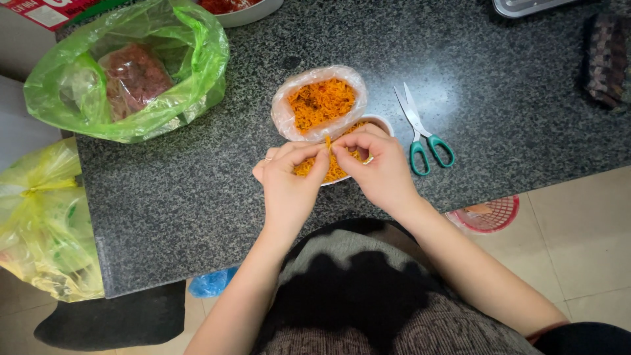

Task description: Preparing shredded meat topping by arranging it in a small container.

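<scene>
Both hands work close together over a small white bowl point(381, 123) that stands near the front edge of the bench point(513, 125), about in the middle of its width. The left hand point(289, 181) and the right hand point(380, 169) meet fingertip to fingertip, and between them they pinch one orange strand point(328, 143). The grip of each hand is closed on this strand; no other thing is held.

The bowl already holds a good heap of the orange strands point(336, 167), though the hands cover a large part of it, so I cannot tell how full it is. Just behind the bowl, touching its far rim, lies a clear plastic bag point(286, 112), open at the top, with many more orange shreds point(321, 102) inside. As I judge it, the work is somewhere in the middle: a part of the strands is in the bowl, and the bag is far from finished.

A pair of scissors with teal handles point(430, 151) lies to the right of the bowl, near it but not touching, with the blades closed. At the far left corner of the bench sits a green plastic bag point(197, 59) with a dark red lump point(135, 75) in it. A yellow plastic bag point(39, 217) hangs or stands beside the left edge of the bench, below its level. A red basket point(490, 215) is on the floor under the front edge.
</scene>
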